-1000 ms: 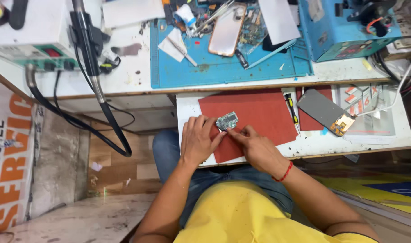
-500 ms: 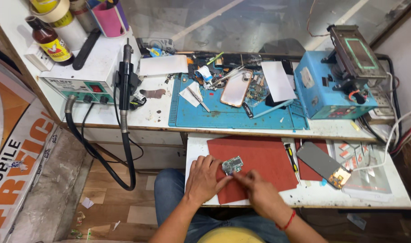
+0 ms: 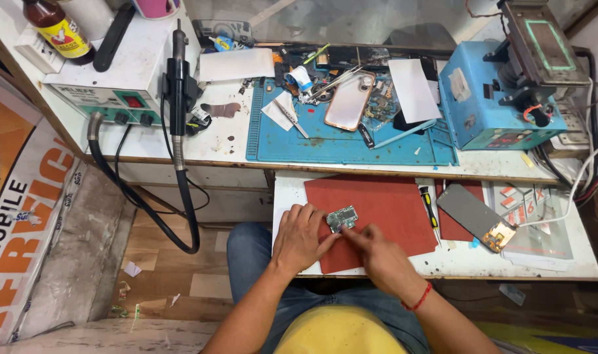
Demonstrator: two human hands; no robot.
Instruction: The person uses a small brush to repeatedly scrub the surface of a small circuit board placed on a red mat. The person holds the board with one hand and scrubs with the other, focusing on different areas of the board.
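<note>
A small green circuit board [image 3: 342,217] lies on a red mat [image 3: 384,210] on a pull-out white shelf [image 3: 289,191]. My left hand [image 3: 300,237] rests on the mat's left edge, its fingertips pinching the board's near left corner. From the right, my right hand [image 3: 377,255] reaches in with fingers pinched at the board's near edge; whether a small tool is in them I cannot tell. A red thread band circles my right wrist.
A yellow-handled screwdriver [image 3: 429,208] and a phone screen panel [image 3: 476,216] lie right of the mat. The upper bench holds a blue mat [image 3: 272,147] with a phone shell [image 3: 350,101], a hot-air station [image 3: 125,82] with its black handpiece [image 3: 175,85], and a blue machine [image 3: 489,108].
The view has tilted up and away, so more of the upper bench shows. Both hands stay on the circuit board at the red mat's near left.
</note>
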